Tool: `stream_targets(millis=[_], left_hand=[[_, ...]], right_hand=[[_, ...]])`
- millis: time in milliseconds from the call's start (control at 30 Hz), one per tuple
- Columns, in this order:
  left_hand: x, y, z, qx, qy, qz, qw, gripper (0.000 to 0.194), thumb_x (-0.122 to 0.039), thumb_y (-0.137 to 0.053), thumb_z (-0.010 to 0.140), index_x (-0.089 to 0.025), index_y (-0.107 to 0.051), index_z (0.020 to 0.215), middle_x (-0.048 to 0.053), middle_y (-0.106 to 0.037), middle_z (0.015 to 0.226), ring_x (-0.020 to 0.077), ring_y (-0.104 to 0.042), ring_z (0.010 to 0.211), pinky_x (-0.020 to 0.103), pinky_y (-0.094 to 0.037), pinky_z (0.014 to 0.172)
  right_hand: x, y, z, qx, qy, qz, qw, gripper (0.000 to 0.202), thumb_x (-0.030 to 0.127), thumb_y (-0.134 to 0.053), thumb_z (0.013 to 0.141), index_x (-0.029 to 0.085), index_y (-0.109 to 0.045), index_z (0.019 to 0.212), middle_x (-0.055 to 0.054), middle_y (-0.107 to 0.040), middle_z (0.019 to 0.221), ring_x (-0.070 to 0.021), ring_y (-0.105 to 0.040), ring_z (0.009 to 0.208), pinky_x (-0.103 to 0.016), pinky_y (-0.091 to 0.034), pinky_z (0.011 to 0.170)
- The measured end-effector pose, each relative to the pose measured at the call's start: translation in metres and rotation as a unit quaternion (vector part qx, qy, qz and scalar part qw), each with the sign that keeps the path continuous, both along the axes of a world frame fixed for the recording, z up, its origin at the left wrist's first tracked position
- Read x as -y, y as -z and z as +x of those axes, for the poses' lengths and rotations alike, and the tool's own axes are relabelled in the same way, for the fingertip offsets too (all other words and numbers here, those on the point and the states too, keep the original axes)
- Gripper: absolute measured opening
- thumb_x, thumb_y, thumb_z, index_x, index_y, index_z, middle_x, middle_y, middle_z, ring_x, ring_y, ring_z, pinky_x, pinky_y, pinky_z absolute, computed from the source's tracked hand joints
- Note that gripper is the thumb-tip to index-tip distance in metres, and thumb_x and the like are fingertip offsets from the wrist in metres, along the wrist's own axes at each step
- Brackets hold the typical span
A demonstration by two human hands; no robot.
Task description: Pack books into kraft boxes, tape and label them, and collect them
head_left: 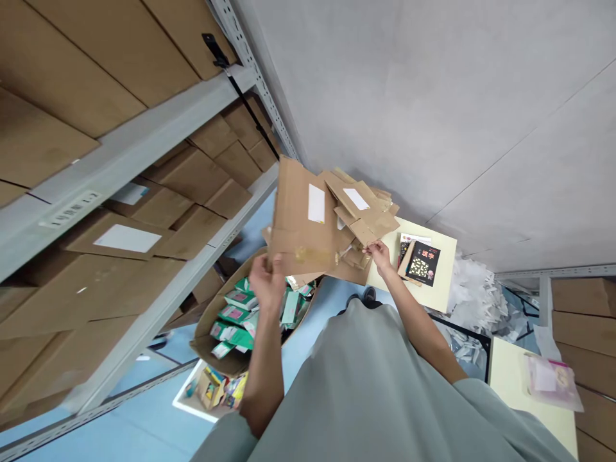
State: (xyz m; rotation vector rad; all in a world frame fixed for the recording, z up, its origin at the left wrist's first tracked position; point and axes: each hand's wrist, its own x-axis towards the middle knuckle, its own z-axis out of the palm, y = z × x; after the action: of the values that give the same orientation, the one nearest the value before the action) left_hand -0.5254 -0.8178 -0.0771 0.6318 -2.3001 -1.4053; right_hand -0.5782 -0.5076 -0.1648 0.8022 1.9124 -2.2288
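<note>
My left hand (268,280) grips the lower left edge of a large flattened cardboard piece (298,218) that bears a white label and a strip of tape. At the bottom corner of a smaller folded cardboard piece (370,208), also with a white label, the fingers of my right hand (379,255) are pinched together. More flattened cardboard is piled behind and under both pieces. Just right of my right hand, a black book (423,263) lies with other books on a pale yellow table (445,250).
Below my left hand stands a large carton (202,333) of green boxes, with a white bin (192,401) of colourful packets beside it. Shelves (168,138) of brown boxes rise at the left. Shredded paper (474,289) and another pale table (510,391) are at the right.
</note>
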Motion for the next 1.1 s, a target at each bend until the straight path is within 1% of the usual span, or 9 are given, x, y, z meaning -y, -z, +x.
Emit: stream_targets(millis=[167,267,367,533,667,767,867,967,1100], left_hand=[[0.039,-0.08,0.021,-0.113,-0.067,-0.098,0.986,0.036,-0.056,-0.075,0.095,-0.021,-0.067,0.1,-0.002,-0.06,0.081,0.0194,-0.053,0.073,0.033,-0.056,0.077],[0.034,-0.096,0.025,-0.141,-0.044,-0.043,0.988,0.041,-0.061,-0.078,0.092,-0.023,-0.066,0.103,0.0,-0.064,0.089,0.02,-0.058,0.079,0.035,-0.058,0.082],[0.019,-0.087,0.026,-0.117,0.004,0.069,0.991,0.049,-0.07,-0.076,0.09,-0.025,-0.063,0.104,0.003,-0.071,0.099,0.0224,-0.068,0.092,0.038,-0.062,0.091],[-0.021,-0.056,0.025,0.011,0.143,0.26,0.955,0.058,-0.077,-0.081,0.08,-0.027,-0.061,0.102,0.008,-0.078,0.11,0.0252,-0.077,0.101,0.039,-0.067,0.092],[-0.077,-0.039,0.02,0.129,0.297,0.337,0.884,0.061,-0.079,-0.082,0.077,-0.027,-0.063,0.105,0.009,-0.081,0.109,0.0286,-0.08,0.103,0.041,-0.068,0.088],[-0.125,-0.031,0.017,0.197,0.409,0.336,0.825,0.064,-0.08,-0.082,0.079,-0.027,-0.064,0.109,0.01,-0.082,0.105,0.03,-0.081,0.105,0.041,-0.068,0.087],[-0.173,-0.026,0.014,0.238,0.52,0.317,0.756,0.063,-0.079,-0.084,0.078,-0.026,-0.067,0.107,0.01,-0.082,0.104,0.0309,-0.08,0.105,0.042,-0.068,0.089],[-0.22,-0.024,0.016,0.256,0.616,0.279,0.69,0.058,-0.076,-0.087,0.078,-0.025,-0.07,0.102,0.009,-0.082,0.102,0.0297,-0.079,0.099,0.042,-0.067,0.09],[-0.284,-0.032,0.035,0.219,0.726,0.183,0.626,0.047,-0.067,-0.089,0.078,-0.027,-0.075,0.096,0.007,-0.08,0.097,0.0283,-0.077,0.096,0.039,-0.066,0.09]], right_hand=[[0.016,0.003,-0.004,0.031,-0.028,-0.001,0.999,0.026,0.029,-0.079,0.092,0.024,-0.058,0.077,0.0,-0.076,0.073,-0.0169,-0.075,0.07,-0.029,-0.062,0.078],[0.023,0.001,-0.004,0.068,-0.072,0.004,0.995,0.031,0.026,-0.086,0.09,0.022,-0.062,0.07,-0.001,-0.069,0.059,-0.0179,-0.069,0.058,-0.031,-0.061,0.069],[0.02,-0.013,0.004,0.064,-0.097,0.003,0.993,0.028,0.034,-0.087,0.094,0.019,-0.072,0.077,-0.006,-0.077,0.069,-0.0197,-0.074,0.065,-0.033,-0.063,0.074],[-0.023,-0.047,0.041,-0.059,-0.066,-0.044,0.995,0.043,0.061,-0.081,0.098,0.021,-0.079,0.115,-0.013,-0.085,0.123,-0.0262,-0.081,0.114,-0.038,-0.063,0.103],[-0.082,-0.057,0.099,-0.053,0.051,-0.03,0.997,0.064,0.062,-0.096,0.08,0.023,-0.075,0.125,-0.009,-0.084,0.106,-0.0271,-0.081,0.102,-0.042,-0.064,0.097],[-0.126,-0.057,0.16,-0.037,0.184,0.054,0.981,0.072,0.065,-0.096,0.074,0.022,-0.074,0.127,-0.009,-0.081,0.103,-0.0265,-0.078,0.101,-0.042,-0.064,0.094],[-0.168,-0.065,0.232,-0.027,0.304,0.148,0.941,0.075,0.069,-0.093,0.074,0.021,-0.075,0.128,-0.015,-0.081,0.12,-0.0289,-0.076,0.11,-0.046,-0.063,0.101],[-0.205,-0.086,0.315,-0.023,0.399,0.241,0.885,0.083,0.07,-0.091,0.076,0.024,-0.071,0.142,-0.019,-0.073,0.147,-0.0313,-0.074,0.119,-0.049,-0.064,0.101],[-0.236,-0.127,0.427,-0.022,0.439,0.341,0.831,0.084,0.062,-0.086,0.086,0.032,-0.061,0.16,-0.016,-0.052,0.174,-0.0279,-0.075,0.115,-0.043,-0.067,0.091]])
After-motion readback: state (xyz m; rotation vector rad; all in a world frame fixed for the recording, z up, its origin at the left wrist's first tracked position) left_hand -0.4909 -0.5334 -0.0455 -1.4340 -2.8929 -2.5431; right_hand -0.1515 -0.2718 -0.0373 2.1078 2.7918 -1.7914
